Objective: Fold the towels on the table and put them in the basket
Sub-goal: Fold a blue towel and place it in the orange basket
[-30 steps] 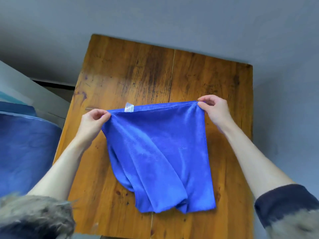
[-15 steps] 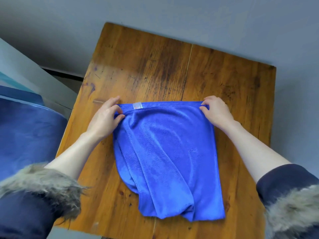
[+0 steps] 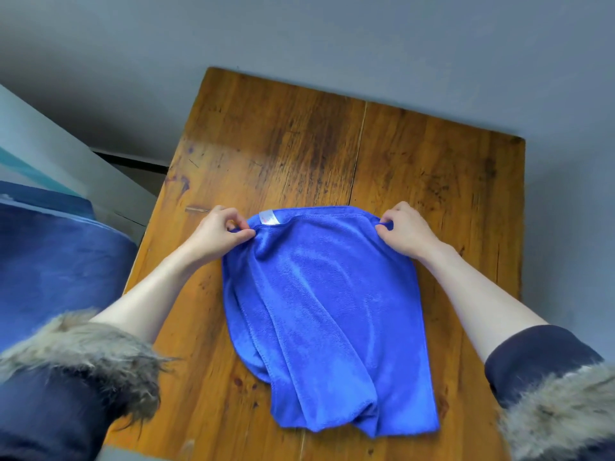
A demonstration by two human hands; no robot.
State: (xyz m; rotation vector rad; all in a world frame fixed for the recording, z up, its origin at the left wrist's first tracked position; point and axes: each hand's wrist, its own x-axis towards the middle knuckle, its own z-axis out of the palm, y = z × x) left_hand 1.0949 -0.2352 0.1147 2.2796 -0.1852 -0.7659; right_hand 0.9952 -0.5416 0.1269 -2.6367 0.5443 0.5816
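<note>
I see a worn, dark-grained plank table (image 3: 432, 181) with a fleecy blue towel (image 3: 326, 314) lying rumpled, seemingly doubled, at its middle. My left hand (image 3: 216, 236) and right hand (image 3: 404, 231) each pinch a far corner; a small white tag (image 3: 269, 217) shows there.
</note>
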